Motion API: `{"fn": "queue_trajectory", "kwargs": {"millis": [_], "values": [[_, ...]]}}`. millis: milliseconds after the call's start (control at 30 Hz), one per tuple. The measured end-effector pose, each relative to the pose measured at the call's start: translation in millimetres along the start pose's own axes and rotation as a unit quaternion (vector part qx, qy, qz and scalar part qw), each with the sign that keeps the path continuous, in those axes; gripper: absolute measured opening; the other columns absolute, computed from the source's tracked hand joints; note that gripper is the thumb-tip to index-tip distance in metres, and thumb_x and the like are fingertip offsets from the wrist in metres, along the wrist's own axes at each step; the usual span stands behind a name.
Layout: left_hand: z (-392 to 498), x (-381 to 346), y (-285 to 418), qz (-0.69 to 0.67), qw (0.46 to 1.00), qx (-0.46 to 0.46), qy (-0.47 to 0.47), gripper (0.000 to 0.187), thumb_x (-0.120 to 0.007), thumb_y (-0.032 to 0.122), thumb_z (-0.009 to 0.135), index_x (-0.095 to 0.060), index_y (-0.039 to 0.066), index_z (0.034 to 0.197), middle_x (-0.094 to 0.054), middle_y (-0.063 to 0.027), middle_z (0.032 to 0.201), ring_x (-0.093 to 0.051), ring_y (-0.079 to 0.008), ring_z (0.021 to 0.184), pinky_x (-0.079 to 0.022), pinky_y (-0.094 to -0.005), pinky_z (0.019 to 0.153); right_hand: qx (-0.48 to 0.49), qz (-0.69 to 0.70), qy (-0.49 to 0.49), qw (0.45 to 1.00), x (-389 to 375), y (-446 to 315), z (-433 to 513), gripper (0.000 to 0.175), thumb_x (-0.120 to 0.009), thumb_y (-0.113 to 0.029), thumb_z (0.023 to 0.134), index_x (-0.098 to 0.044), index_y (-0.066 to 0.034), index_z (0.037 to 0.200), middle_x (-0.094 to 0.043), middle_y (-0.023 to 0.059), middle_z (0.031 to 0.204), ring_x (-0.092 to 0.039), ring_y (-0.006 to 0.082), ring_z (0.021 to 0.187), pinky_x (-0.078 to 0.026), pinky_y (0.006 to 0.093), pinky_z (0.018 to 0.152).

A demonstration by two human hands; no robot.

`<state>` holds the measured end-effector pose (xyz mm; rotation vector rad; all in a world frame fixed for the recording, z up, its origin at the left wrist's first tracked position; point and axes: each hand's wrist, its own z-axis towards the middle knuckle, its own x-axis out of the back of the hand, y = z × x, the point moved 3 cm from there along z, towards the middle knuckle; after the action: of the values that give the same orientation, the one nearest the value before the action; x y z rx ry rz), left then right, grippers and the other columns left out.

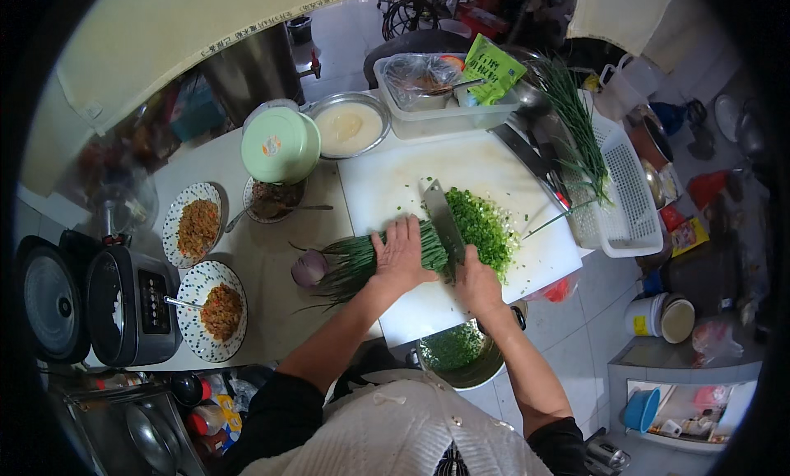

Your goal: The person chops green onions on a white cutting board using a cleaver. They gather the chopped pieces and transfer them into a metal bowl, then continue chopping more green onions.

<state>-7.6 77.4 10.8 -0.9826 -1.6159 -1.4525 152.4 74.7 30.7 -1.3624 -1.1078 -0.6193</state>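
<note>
My left hand (pixel 401 254) presses down on a thick bundle of green chives (pixel 352 266) at the left part of the white cutting board (pixel 419 315). In my right hand (pixel 480 285) is the handle of a cleaver (pixel 444 220), its blade upright at the bundle's cut end. Finely chopped chives (pixel 481 229) lie heaped just right of the blade, with bits scattered around. A purple onion (pixel 309 268) rests against the bundle's far left end. Below the board's near edge, a metal pot (pixel 460 352) holds more chopped greens.
Two patterned plates of minced food (pixel 213 346) (pixel 170 229) and a rice cooker (pixel 133 309) stand left. Behind are a light-green lidded bowl (pixel 281 144), a batter bowl (pixel 350 127) and a plastic bin (pixel 450 123). Another knife (pixel 524 155) and a white basket (pixel 629 198) with whole chives (pixel 574 118) are right.
</note>
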Motion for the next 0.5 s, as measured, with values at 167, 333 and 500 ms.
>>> {"fn": "queue_trajectory", "kwargs": {"millis": [167, 333, 500], "values": [[-2.3, -8.1, -9.1, -0.009, 1.0, -0.008, -0.026, 0.105, -0.083, 0.04, 0.063, -0.024, -0.003, 0.138, -0.033, -0.0182, 0.137, -0.029, -0.0339, 0.13, -0.022, -0.0617, 0.105, 0.016, 0.026, 0.031, 0.999, 35.2, -7.6, -15.5, 0.03, -0.052, -0.011, 0.085, -0.039, -0.0022, 0.111, -0.061, 0.0292, 0.071, -0.06, 0.0492, 0.069, -0.047, 0.0579, 0.064], [-3.7, -11.7, -5.4, 0.001, 0.999, -0.015, -0.028, 0.097, -0.081, 0.038, 0.067, -0.027, -0.003, 0.137, -0.035, -0.018, 0.134, -0.031, -0.0332, 0.127, -0.023, -0.0623, 0.104, 0.007, -0.024, -0.076, 0.997, 61.9, -15.1, -27.2, 0.034, -0.051, -0.012, 0.086, -0.041, 0.0009, 0.116, -0.062, 0.0311, 0.081, -0.06, 0.0491, 0.08, -0.046, 0.055, 0.073], [-3.8, -19.3, -6.6, 0.008, 0.999, -0.032, -0.021, 0.096, -0.08, 0.037, 0.068, -0.028, -0.003, 0.137, -0.036, -0.0173, 0.132, -0.032, -0.0328, 0.126, -0.022, -0.0635, 0.104, 0.03, -0.04, -0.107, 0.993, 52.4, -18.9, -17.1, 0.026, -0.05, -0.006, 0.084, -0.042, 0.0046, 0.106, -0.061, 0.0332, 0.076, -0.061, 0.0494, 0.076, -0.048, 0.056, 0.072]]}}
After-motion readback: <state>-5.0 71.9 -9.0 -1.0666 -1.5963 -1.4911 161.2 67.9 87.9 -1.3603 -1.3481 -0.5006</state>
